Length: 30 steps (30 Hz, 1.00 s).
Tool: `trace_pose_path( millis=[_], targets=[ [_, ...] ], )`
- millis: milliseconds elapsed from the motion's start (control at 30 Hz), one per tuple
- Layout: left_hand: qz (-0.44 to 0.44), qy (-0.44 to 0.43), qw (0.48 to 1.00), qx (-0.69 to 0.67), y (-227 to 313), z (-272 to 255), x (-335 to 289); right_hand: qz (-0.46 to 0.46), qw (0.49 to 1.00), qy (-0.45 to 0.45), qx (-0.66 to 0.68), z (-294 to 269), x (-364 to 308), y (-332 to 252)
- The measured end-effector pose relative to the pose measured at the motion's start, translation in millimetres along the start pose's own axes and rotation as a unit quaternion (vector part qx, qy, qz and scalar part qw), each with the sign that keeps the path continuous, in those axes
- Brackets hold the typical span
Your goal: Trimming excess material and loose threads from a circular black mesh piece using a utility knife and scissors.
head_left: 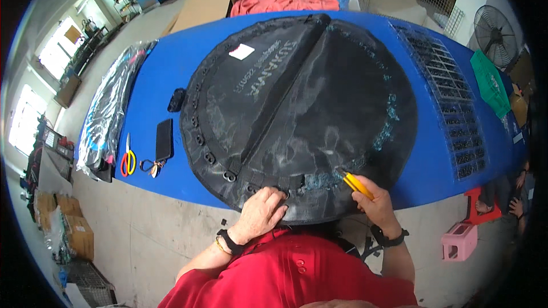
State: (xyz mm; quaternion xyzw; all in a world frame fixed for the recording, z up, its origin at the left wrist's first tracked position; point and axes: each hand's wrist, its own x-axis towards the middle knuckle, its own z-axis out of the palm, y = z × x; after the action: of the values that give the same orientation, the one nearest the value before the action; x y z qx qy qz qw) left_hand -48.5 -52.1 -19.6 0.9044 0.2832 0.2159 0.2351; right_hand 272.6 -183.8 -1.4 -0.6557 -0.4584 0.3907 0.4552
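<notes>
A large round black mesh mat lies in front of me, with a dark seam band slanting across it and black plastic loops along its left rim. My left hand has its fingers curled on the near edge of the mat, beside one of the loops. In my right hand is a yellow-handled tool, its dark tip pointing at a worn bluish patch near the mat's edge. The tip is too small to tell its exact kind. A white slip rests on the mat's upper left.
The mat is spread on a blue table. At left are red-and-yellow-handled scissors, a black phone, keys and plastic-wrapped goods. Trays of small dark parts line the right. A pink stool stands near another person.
</notes>
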Motion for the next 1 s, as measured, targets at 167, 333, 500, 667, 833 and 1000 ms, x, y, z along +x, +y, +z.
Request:
trace_pose_path(
  millis=[167, 333, 500, 667, 833, 1000],
  targets=[
    [0.005, -0.011, 1.000, 0.001, -0.8, -3.9, 4.3, 0.041, 0.996, -0.013, 0.078, -5.9, 4.1, 3.3],
    [0.014, -0.016, 1.000, 0.007, -1.7, -5.3, 6.9, 0.024, 0.998, -0.009, 0.056, -6.1, 4.8, 5.2],
    [0.018, -0.031, 0.999, 0.012, -3.2, -4.9, 4.1, 0.024, 0.997, 0.006, 0.068, -3.6, 2.0, 8.4],
    [0.030, -0.016, 0.999, 0.017, 0.1, -0.3, -1.8, 0.028, 0.997, 0.020, 0.070, -2.8, -4.0, 7.8],
    [0.037, -0.007, 0.999, 0.037, -2.8, 0.3, -2.9, 0.043, 0.995, 0.068, 0.051, 3.0, 3.5, 10.6],
    [0.044, 0.002, 0.998, 0.055, -3.3, -3.2, -1.0, -0.176, 0.973, 0.068, -0.133, 11.7, 10.6, -0.1]
  ],
)
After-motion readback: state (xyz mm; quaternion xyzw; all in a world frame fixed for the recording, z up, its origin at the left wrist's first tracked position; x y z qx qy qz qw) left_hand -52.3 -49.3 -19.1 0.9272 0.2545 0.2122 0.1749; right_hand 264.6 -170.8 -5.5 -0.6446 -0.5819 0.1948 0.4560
